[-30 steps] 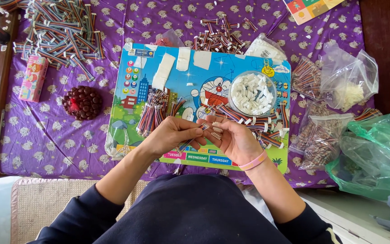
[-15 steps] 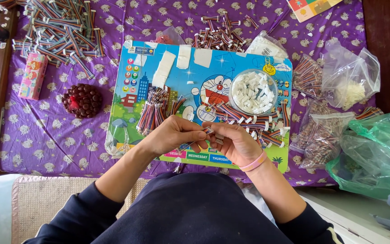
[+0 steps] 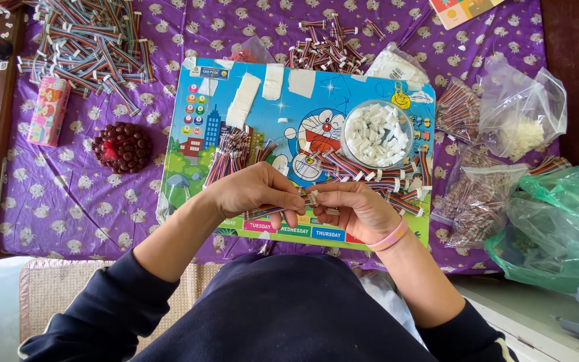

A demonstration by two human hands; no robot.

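Note:
Over the near edge of a colourful cartoon board (image 3: 289, 107), my left hand (image 3: 252, 191) and my right hand (image 3: 356, 208) meet. Together they pinch a short multicoloured ribbon wire (image 3: 269, 212) with a small white connector (image 3: 312, 198) at its end. The left fingers hold the wire, the right fingers hold the connector. A pink band is on my right wrist. A loose bundle of wires (image 3: 232, 153) lies on the board just beyond my left hand, and more wires (image 3: 370, 177) lie beyond my right.
A clear round bowl of white connectors (image 3: 376, 134) sits on the board. A big pile of ribbon wires (image 3: 88, 43) lies far left, another pile (image 3: 330, 43) at the back. A dark beaded object (image 3: 122, 147), pink box (image 3: 49, 110), plastic bags (image 3: 524, 121) and green bag (image 3: 557, 228) surround.
Both hands stay together at the board's near edge; the fingers have shifted slightly on the wire and connector.

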